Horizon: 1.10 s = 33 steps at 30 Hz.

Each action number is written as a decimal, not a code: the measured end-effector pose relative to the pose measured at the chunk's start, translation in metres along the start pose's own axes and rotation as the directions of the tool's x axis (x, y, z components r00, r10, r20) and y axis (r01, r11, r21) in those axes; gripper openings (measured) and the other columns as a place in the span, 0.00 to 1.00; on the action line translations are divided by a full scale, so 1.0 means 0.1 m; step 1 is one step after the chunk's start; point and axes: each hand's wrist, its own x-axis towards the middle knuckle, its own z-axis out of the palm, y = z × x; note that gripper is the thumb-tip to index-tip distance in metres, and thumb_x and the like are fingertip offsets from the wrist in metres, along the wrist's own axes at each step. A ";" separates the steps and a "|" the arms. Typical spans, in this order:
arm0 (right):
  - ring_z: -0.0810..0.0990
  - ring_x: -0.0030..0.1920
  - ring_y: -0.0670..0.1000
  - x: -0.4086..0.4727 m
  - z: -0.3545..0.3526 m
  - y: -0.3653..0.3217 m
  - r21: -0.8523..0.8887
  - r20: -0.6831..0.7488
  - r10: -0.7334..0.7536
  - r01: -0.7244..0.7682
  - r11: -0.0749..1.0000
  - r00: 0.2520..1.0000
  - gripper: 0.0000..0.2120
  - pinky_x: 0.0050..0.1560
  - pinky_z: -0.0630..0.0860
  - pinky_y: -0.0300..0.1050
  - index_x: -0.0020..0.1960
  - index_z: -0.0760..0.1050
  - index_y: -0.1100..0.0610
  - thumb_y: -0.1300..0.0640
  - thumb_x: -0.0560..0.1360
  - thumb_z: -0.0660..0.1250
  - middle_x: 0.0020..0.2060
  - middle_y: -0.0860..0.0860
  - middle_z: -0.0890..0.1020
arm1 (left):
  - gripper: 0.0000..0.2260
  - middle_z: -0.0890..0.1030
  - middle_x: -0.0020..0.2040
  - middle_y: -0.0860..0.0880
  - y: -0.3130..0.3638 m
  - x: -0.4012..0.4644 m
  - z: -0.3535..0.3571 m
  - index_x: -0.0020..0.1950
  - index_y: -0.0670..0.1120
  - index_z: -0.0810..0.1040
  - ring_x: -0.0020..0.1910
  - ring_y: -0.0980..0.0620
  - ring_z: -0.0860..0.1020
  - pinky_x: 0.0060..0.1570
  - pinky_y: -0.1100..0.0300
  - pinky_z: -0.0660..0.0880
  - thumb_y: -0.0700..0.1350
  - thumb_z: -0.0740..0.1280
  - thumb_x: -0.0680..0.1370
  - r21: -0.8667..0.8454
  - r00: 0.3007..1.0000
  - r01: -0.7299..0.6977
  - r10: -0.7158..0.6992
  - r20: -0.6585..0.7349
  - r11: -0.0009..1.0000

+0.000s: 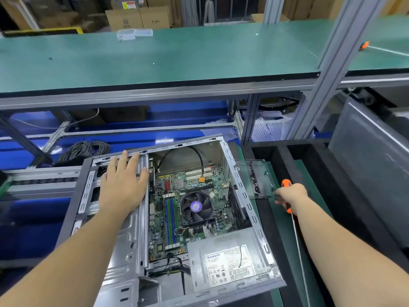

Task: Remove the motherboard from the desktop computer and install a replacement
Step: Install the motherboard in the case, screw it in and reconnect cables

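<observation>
1. Nearest the lens: both forearms reaching out over the open desktop case (254,218), which lies on its side, tilted across the table (285,235) edge with its side panel off.

2. Left hand (124,185) lies flat on the drive-bay metalwork at the case's left, fingers straight and spread, fingertips on the far rim. Grip apart; it holds nothing and only steadies the chassis.

3. Right hand (291,196) is curled around the orange screwdriver (287,196). Handle end pokes up past the knuckles; the long thin shaft runs back toward me along the green mat. Grip clamped on the tool, and the knuckles sit just beside the clear tray (257,180).

4. That tray sits against the case's right wall and holds a scatter of small dark screws (254,181). I cannot tell whether the fingertips are pinching one.

5. Motherboard (188,209) is seated in the case floor. CPU fan (197,207) is on it, memory sticks (171,222) are in their slots, and a black cable with an orange plug (201,179) reaches the board. Power supply (230,260) sits in the near right corner.

6. Step, as I judge it: screw handling. Whether this board is going out or is the replacement going in, the view does not say.

7. Next move calls for swinging the driver tip down over a mounting point on the board, keeping the long shaft clear of the fan and loose cables, left hand bracing the tilted chassis.
</observation>
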 end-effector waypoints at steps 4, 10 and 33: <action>0.78 0.29 0.57 0.08 0.02 0.02 0.008 -0.013 0.014 -0.014 1.000 1.000 0.05 0.27 0.66 0.44 0.43 0.73 0.65 0.67 0.72 0.70 0.34 0.62 0.82 | 0.26 0.57 0.81 0.49 0.01 0.00 0.00 0.80 0.53 0.58 0.80 0.46 0.52 0.75 0.40 0.57 0.59 0.50 0.83 0.010 1.000 0.002 -0.002 -0.017 1.000; 0.64 0.20 0.50 0.18 -0.04 -0.16 -0.027 0.018 -0.020 0.020 0.999 1.000 0.10 0.24 0.62 0.38 0.41 0.69 0.59 0.64 0.72 0.71 0.26 0.56 0.69 | 0.26 0.58 0.81 0.48 -0.01 0.02 0.02 0.80 0.52 0.59 0.79 0.45 0.54 0.76 0.41 0.57 0.58 0.51 0.83 0.033 1.000 -0.009 0.010 -0.029 0.999; 0.77 0.23 0.55 -0.07 -0.16 0.11 0.106 -0.073 0.011 -0.003 0.994 0.997 0.02 0.30 0.72 0.45 0.37 0.74 0.64 0.68 0.69 0.65 0.25 0.59 0.81 | 0.28 0.62 0.80 0.47 0.00 0.03 0.03 0.79 0.52 0.62 0.78 0.44 0.57 0.73 0.39 0.62 0.60 0.50 0.81 0.040 0.999 -0.004 0.006 -0.044 0.999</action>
